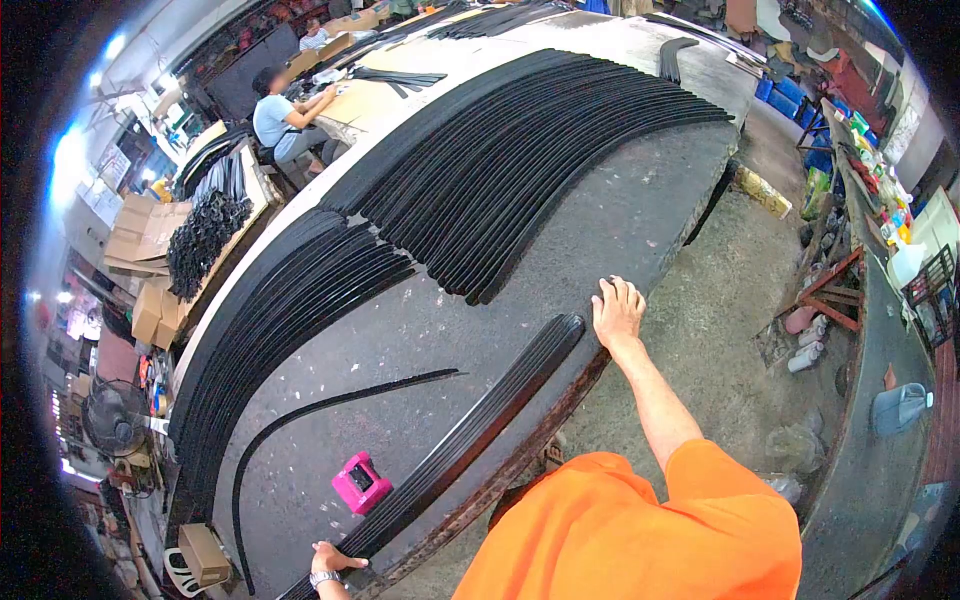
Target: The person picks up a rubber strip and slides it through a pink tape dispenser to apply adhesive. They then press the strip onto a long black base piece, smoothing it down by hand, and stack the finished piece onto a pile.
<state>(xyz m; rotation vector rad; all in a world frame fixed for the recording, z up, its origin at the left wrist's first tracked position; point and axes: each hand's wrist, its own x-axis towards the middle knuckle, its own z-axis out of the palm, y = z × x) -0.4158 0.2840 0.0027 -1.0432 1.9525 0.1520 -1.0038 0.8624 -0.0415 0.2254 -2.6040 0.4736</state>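
Observation:
A bundle of long black strips (480, 420) lies along the near edge of the dark worktable (640, 215). My left hand (335, 560), with a watch at the wrist, rests on the bundle's near left end, thumb spread away from the fingers. Beside the far right end of the bundle, my right hand (618, 312) lies on the table edge with its fingers extended. A pink dumbbell (361, 483) sits just behind the bundle, closer to my left hand. One curved black strip (330, 402) lies alone farther in.
Rows of black strips (540, 150) cover the table's far part, with another row (270, 300) at left. A small cardboard box (204, 553) stands at the left corner. A seated person (283, 120) works across the table. A side bench (880, 480) runs along the right.

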